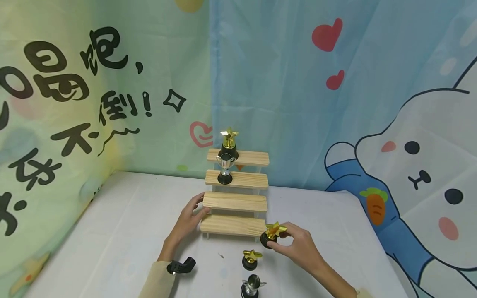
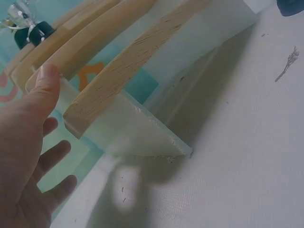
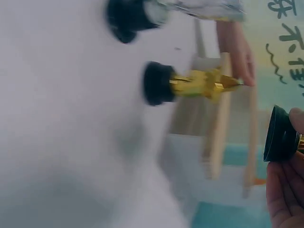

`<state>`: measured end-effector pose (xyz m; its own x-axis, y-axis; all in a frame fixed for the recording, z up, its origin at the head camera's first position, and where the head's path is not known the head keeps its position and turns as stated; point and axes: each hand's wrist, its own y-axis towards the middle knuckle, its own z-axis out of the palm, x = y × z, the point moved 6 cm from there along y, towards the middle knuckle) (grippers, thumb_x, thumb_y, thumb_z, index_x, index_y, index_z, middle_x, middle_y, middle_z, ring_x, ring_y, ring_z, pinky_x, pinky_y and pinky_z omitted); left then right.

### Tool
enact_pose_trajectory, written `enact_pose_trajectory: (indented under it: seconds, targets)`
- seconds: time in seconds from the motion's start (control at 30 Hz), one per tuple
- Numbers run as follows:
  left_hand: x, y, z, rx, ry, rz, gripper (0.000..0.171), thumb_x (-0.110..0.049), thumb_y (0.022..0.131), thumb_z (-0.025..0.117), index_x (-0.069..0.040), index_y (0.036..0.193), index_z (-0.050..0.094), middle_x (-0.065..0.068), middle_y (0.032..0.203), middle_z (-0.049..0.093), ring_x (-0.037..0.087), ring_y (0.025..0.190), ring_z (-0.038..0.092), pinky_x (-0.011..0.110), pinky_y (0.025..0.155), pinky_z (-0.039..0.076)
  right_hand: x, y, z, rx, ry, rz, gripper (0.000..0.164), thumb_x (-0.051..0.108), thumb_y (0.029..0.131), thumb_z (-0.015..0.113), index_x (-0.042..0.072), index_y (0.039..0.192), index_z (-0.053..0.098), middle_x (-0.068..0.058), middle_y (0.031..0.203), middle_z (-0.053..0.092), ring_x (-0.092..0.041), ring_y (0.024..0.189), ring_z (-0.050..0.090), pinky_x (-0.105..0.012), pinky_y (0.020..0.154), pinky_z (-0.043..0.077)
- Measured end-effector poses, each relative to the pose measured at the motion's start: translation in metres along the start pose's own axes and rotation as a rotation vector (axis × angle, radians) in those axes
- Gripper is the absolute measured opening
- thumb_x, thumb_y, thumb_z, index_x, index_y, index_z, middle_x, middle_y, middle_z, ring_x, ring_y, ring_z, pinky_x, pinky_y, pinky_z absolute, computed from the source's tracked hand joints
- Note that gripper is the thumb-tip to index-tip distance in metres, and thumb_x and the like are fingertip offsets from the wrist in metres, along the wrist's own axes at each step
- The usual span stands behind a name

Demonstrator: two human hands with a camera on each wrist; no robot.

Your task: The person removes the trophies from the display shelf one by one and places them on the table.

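Observation:
My right hand [image 1: 299,246] pinches a gold star trophy [image 1: 273,232] with a black base, off the right end of the lowest step. In the right wrist view its black base [image 3: 280,135] shows between thumb and fingers. My left hand [image 1: 189,217] is at the left side of a four-step wooden display stand [image 1: 234,201]. In the left wrist view its thumb [image 2: 47,83] lies against a step's end, with the other fingers spread loosely. A second gold star trophy [image 1: 251,259] and a silver cup trophy [image 1: 251,285] stand on the table before the stand.
On the top step stands a gold star trophy [image 1: 229,142]; a silver cup trophy [image 1: 225,167] is on the step below. The white-covered table [image 1: 141,215] meets printed curtains [image 1: 275,95] behind the stand. A black band [image 1: 181,265] circles the left wrist.

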<state>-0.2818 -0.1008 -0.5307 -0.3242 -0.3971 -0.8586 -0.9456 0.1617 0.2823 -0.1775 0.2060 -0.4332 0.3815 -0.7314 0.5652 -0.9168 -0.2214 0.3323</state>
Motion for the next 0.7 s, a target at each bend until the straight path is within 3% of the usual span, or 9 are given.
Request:
enact_pose_trajectory:
  seconds: [0.1,0.27,0.57,0.7]
  targets:
    - [0.0,0.0,0.0,0.007,-0.003,0.002,0.058,-0.042,0.087,0.058,-0.028,0.138,0.036,0.001,0.14,0.045,0.028,0.128,0.044,0.051,0.104,0.038,-0.014,-0.016,0.008,0.03,0.02,0.068,0.03,0.039,0.064,0.081,0.029,0.087,0.063,0.019,0.081,0.06,0.004,0.071,0.056,-0.018,0.063,0.052]
    - [0.0,-0.001,0.001,0.024,0.009,-0.008,0.057,-0.044,0.088,0.056,-0.028,0.139,0.035,0.0,0.141,0.043,0.027,0.128,0.044,0.05,0.104,0.04,-0.032,-0.035,0.018,0.075,0.025,0.124,0.03,0.038,0.064,0.081,0.027,0.088,0.064,0.017,0.081,0.06,-0.004,0.071,0.06,-0.022,0.064,0.054]
    - [0.002,-0.001,0.001,0.033,-0.019,-0.043,0.055,-0.043,0.088,0.056,-0.028,0.138,0.036,0.0,0.141,0.044,0.024,0.132,0.04,0.048,0.106,0.037,-0.046,-0.055,0.033,0.114,0.027,0.037,0.03,0.04,0.068,0.078,0.024,0.088,0.062,0.016,0.082,0.061,-0.006,0.071,0.061,-0.022,0.061,0.054]
    - [-0.001,-0.001,0.001,0.02,-0.024,-0.045,0.055,-0.035,0.089,0.058,-0.023,0.138,0.037,0.005,0.141,0.044,0.028,0.131,0.04,0.051,0.106,0.036,-0.05,-0.058,0.04,0.12,0.028,0.006,0.029,0.039,0.068,0.078,0.025,0.087,0.061,0.016,0.082,0.061,-0.004,0.071,0.06,-0.021,0.061,0.053]
